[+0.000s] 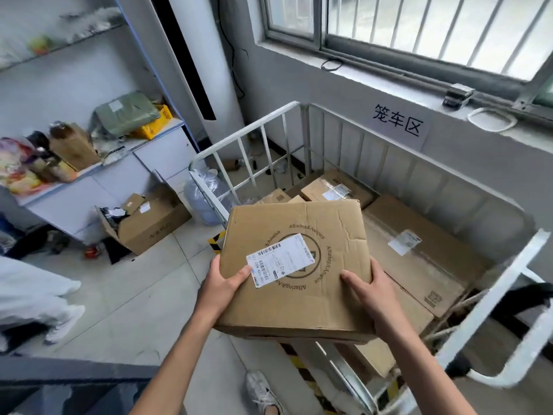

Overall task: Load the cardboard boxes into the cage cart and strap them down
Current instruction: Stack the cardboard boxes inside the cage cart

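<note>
I hold a flat brown cardboard box (299, 265) with a white shipping label and a round printed logo above the near left corner of the white cage cart (248, 127). My left hand (223, 283) grips its left edge, thumb on the label. My right hand (369, 289) grips its right edge. Inside the cart lie several cardboard boxes: a large flat one (425, 250) with a label on the right, and a smaller one (332, 187) at the back. A rope (457, 310) hangs at the cart's right side.
An open cardboard box (149, 220) sits on the floor at left, under white shelves (98, 181) loaded with bags. A clear plastic bag (203, 193) leans by the cart. Another person's legs (39, 298) stand at far left. Yellow-black tape marks the floor. The wall and window are behind the cart.
</note>
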Demonstrator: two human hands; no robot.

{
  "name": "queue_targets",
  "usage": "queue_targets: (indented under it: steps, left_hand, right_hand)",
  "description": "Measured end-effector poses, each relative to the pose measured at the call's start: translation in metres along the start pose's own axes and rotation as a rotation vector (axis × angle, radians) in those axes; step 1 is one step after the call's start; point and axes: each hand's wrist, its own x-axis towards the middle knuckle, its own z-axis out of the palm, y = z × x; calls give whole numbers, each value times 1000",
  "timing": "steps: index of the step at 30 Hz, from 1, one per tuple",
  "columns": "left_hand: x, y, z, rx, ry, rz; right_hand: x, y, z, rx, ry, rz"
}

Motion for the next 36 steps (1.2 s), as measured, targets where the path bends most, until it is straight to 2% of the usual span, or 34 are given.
queue_targets:
  steps: [8,14,21,26,30,36]
  left_hand:
    - [141,8,-102,-3,-37,43]
    - [234,25,-137,52,-95,74]
    - [366,87,-145,104,-210,146]
    - [448,129,-150,124,-249,91]
    - [503,157,-151,146,-274,94]
    - [595,204,-139,194,-366,190]
  right_hand:
    - [68,-47,151,-7,58,-7]
    - [115,-66,214,28,172,22]
    - [205,-98,265,104,295,39]
    - [275,-124,294,34,349,41]
    - [321,-140,314,76,350,71]
    - [371,-158,358,133,495,78]
